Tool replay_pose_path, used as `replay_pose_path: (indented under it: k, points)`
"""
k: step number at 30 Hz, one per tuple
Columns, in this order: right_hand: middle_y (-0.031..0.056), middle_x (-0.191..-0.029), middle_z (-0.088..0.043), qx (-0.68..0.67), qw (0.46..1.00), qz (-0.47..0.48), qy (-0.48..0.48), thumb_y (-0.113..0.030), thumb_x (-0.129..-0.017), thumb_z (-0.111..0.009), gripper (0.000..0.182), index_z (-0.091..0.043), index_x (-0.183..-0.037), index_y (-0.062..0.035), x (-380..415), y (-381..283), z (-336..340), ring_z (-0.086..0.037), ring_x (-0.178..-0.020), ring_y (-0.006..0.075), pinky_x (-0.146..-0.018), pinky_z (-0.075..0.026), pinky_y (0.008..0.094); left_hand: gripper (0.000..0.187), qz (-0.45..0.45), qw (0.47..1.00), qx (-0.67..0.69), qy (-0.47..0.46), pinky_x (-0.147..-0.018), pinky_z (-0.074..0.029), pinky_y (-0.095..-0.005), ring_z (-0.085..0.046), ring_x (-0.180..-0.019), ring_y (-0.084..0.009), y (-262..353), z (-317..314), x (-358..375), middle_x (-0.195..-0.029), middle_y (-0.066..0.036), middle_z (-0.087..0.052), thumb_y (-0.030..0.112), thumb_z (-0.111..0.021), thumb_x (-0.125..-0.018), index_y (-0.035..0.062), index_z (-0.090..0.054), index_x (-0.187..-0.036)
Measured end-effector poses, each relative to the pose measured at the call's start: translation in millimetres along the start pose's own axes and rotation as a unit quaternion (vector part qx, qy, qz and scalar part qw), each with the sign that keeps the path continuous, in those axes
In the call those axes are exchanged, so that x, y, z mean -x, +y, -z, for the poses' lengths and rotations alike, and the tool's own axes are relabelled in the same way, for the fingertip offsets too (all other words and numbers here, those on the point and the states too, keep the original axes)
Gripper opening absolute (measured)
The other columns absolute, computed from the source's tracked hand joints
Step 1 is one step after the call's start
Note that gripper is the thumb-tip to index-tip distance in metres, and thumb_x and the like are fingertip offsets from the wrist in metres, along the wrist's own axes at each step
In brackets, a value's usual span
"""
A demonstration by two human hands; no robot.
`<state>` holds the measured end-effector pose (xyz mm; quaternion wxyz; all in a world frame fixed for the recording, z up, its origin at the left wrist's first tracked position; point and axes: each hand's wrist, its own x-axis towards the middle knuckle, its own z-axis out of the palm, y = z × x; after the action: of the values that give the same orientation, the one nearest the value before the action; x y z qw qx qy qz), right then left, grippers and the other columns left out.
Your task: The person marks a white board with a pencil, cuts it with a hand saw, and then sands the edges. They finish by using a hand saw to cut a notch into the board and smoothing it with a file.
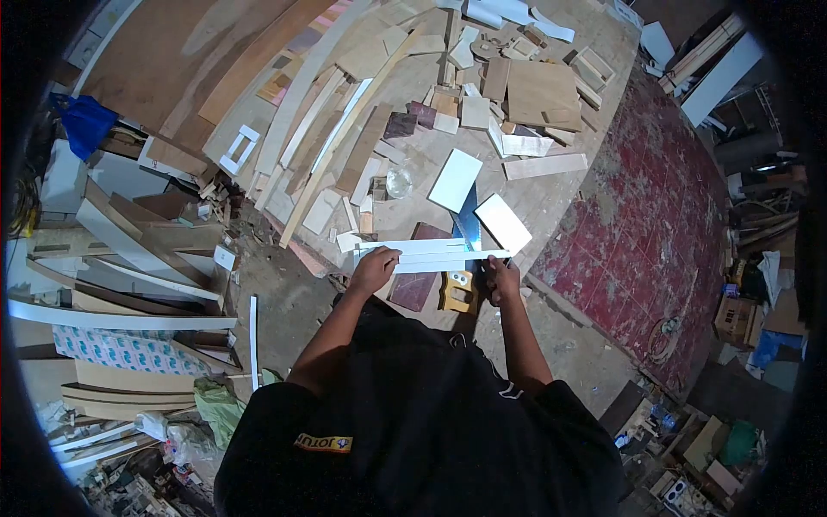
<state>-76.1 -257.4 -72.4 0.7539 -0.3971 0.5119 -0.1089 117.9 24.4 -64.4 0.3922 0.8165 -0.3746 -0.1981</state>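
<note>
My left hand point(376, 269) is closed on the left part of a narrow white strip point(448, 258). At the strip's right end, my right hand point(502, 277) has its fingers closed round it. Other white strips lie beside and under this one. Beneath them is a dark reddish board point(415, 289). A saw with a yellow handle point(456, 293) lies by my right hand, its blue blade point(469, 217) pointing away from me. Two white rectangular blocks point(455, 180) point(503, 221) lie on either side of the blade. A clear round glass point(399, 183) stands farther left.
Long curved wood strips point(320, 138) lie at the table's left. Wood offcuts and a square brown board point(544, 95) are at the far side. Curved panels point(138, 233) are stacked on the left; a dusty red floor area point(646, 215) lies right.
</note>
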Motion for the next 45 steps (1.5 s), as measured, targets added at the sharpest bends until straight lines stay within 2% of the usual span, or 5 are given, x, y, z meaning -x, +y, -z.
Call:
replay_pose_path:
  k: [9,12,24,34,45]
  points:
    - [-0.0017,-0.074,-0.060,0.034,0.999,-0.003,0.000,-0.017,-0.091,-0.070,0.014,-0.057,-0.091,-0.0130,1,-1,0,-0.042,-0.047,0.0056,-0.040,-0.028,0.0231,0.019,-0.022,0.999,0.015,0.018,-0.082,-0.053,-0.0423,-0.067,-0.095,-0.0350,-1,0,3,-0.100,-0.016,-0.069,0.007,-0.065,-0.089,0.0039,-0.070,-0.107]
    - [-0.0015,-0.074,-0.060,0.043,0.999,0.004,-0.002,-0.016,-0.091,-0.070,0.013,-0.057,-0.091,-0.0134,4,-3,-1,-0.041,-0.046,0.0059,-0.039,-0.028,0.0230,0.020,0.002,1.000,0.022,0.014,-0.082,-0.053,-0.0420,-0.067,-0.096,-0.0349,-1,0,4,-0.100,-0.016,-0.069,0.007,-0.066,-0.088,0.0038,-0.070,-0.107]
    - [0.0008,-0.075,-0.062,0.066,0.998,-0.004,0.014,-0.015,-0.091,-0.070,0.014,-0.057,-0.094,-0.0106,-2,-1,1,-0.042,-0.047,0.0067,-0.039,-0.030,0.0231,0.020,-0.008,1.000,0.012,0.024,-0.084,-0.053,-0.0417,-0.067,-0.096,-0.0344,-3,-2,5,-0.101,-0.016,-0.069,0.008,-0.067,-0.088,0.0029,-0.070,-0.107]
    - [0.0025,-0.078,-0.064,0.032,0.999,-0.015,-0.003,-0.016,-0.091,-0.071,0.015,-0.058,-0.097,-0.0103,1,2,4,-0.041,-0.047,0.0070,-0.040,-0.029,0.0244,0.021,0.024,0.999,0.018,0.013,-0.083,-0.053,-0.0415,-0.067,-0.095,-0.0338,0,-2,4,-0.101,-0.016,-0.069,0.008,-0.068,-0.088,0.0034,-0.069,-0.108]
    - [0.0023,-0.080,-0.065,0.040,0.999,-0.009,-0.008,-0.017,-0.091,-0.071,0.018,-0.057,-0.099,-0.0115,-4,5,7,-0.043,-0.047,0.0062,-0.038,-0.030,0.0232,0.019,-0.005,0.999,0.015,0.037,-0.079,-0.054,-0.0428,-0.068,-0.090,-0.0349,-3,-4,4,-0.095,-0.017,-0.069,0.005,-0.065,-0.088,0.0027,-0.069,-0.106]
